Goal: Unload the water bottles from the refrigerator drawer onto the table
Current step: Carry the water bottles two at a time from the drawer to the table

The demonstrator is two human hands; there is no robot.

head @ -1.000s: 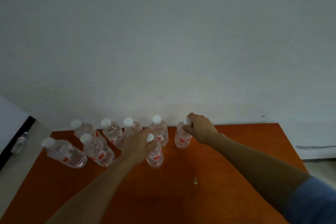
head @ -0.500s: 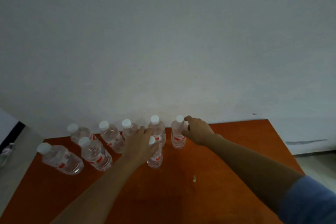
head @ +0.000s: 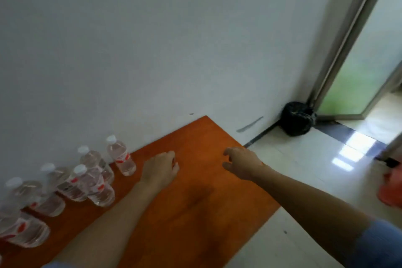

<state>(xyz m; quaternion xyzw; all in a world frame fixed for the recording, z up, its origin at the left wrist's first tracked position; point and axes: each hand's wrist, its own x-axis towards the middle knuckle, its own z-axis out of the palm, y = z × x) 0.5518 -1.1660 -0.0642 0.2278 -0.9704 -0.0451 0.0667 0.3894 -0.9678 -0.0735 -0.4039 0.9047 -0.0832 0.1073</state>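
Note:
Several clear water bottles with white caps and red labels stand on the orange table [head: 195,213] along the wall at the left; the rightmost bottle [head: 120,155] stands apart from the cluster [head: 91,183]. My left hand [head: 159,168] hovers over the table just right of that bottle, fingers loosely curled, holding nothing. My right hand [head: 241,162] hangs over the table's far right corner, fingers relaxed and empty. The refrigerator drawer is out of view.
A white wall runs behind the table. A black bin bag [head: 297,118] sits in the floor corner beside a glass door [head: 365,54]. Pale tiled floor [head: 304,180] lies right of the table. A red object [head: 391,187] shows at the right edge.
Both hands let go of the bottles they held and drew away to the right. The view swung right, so the bottles now sit at the left and the door and floor show.

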